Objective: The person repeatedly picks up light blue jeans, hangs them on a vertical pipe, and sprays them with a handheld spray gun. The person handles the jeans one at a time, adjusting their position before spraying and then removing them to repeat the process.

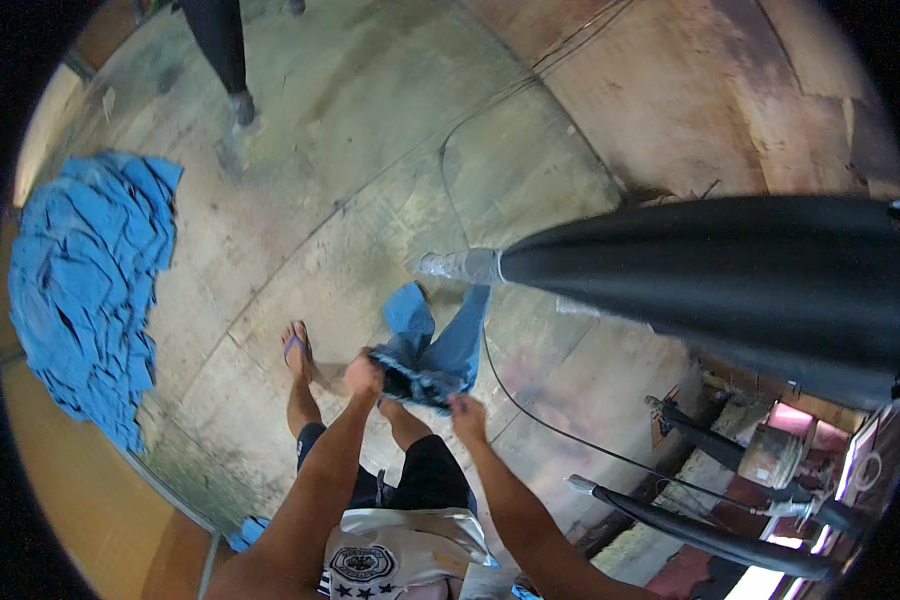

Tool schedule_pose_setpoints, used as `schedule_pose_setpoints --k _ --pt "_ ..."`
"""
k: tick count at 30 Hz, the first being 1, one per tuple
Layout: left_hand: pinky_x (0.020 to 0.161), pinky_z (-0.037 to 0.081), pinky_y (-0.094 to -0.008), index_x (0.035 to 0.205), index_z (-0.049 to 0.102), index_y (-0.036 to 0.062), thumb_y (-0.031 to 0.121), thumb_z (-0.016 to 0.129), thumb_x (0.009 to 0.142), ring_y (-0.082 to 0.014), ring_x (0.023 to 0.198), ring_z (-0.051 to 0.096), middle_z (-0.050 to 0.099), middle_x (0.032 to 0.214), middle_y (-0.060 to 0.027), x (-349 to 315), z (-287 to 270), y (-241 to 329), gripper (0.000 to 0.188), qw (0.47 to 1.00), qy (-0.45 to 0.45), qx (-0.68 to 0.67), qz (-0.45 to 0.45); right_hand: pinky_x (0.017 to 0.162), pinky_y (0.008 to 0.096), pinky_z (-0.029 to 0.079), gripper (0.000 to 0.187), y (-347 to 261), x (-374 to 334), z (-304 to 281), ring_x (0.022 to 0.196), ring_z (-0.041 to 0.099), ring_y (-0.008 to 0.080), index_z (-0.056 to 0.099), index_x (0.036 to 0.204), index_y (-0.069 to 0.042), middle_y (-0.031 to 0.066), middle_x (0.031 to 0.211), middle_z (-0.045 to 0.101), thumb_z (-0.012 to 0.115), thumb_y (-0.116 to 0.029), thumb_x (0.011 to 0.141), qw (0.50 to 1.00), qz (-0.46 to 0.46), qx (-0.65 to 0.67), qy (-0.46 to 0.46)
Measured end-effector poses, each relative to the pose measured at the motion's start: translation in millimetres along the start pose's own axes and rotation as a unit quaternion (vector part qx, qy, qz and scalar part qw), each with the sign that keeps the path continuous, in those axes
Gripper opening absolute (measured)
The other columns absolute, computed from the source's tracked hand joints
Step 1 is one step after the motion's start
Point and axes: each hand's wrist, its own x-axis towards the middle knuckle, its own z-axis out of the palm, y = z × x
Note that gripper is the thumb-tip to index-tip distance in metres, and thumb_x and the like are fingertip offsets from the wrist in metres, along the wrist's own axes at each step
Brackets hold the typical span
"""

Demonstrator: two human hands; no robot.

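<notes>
A pair of blue jeans (pixel 455 345) hangs in front of me, its two legs pointing away toward the floor. My left hand (pixel 364 377) is closed on one side of the waistband. On the opposite side, my right hand (pixel 466 415) grips the waist edge too. Between them the waist is spread, showing a dark inside. Just beyond the jeans, a large black leg-shaped form (pixel 690 275) reaches in from the right. Its narrow end (pixel 465 265) is wrapped in clear plastic and lies close to the trouser legs.
A big heap of blue denim (pixel 85 285) lies on the floor at the left. Another black form (pixel 215 50) hangs at the far left, and a slimmer one (pixel 710 540) is at the lower right. A dark hose (pixel 560 430) trails toward a metal canister (pixel 770 455).
</notes>
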Motion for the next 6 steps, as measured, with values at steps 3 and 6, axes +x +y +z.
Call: schedule_pose_setpoints --k 3,6 --pt "0.081 0.055 -0.0451 0.118 0.065 0.0124 0.029 0.056 0.091 -0.0365 0.100 0.068 0.071 0.107 -0.0153 26.8 64.6 17.4 0.033 0.961 -0.204 0.128 0.137 0.046 0.0378 0.044 0.032 97.2 48.9 2.9 0.049 0.052 0.0166 0.073 0.098 -0.006 0.0062 0.067 0.063 0.068 -0.037 0.093 0.959 0.249 0.122 0.067" --pt "0.081 0.054 -0.0425 0.108 0.070 0.0096 0.041 0.053 0.096 -0.0284 0.103 0.067 0.070 0.111 -0.0127 47.3 156.9 45.4 0.038 0.960 -0.012 0.024 0.278 0.035 0.0322 0.032 0.032 157.1 79.9 -21.6 0.041 0.043 0.0137 0.069 0.099 -0.014 0.0026 0.058 0.053 0.066 -0.045 0.091 0.897 0.416 0.135 0.069"
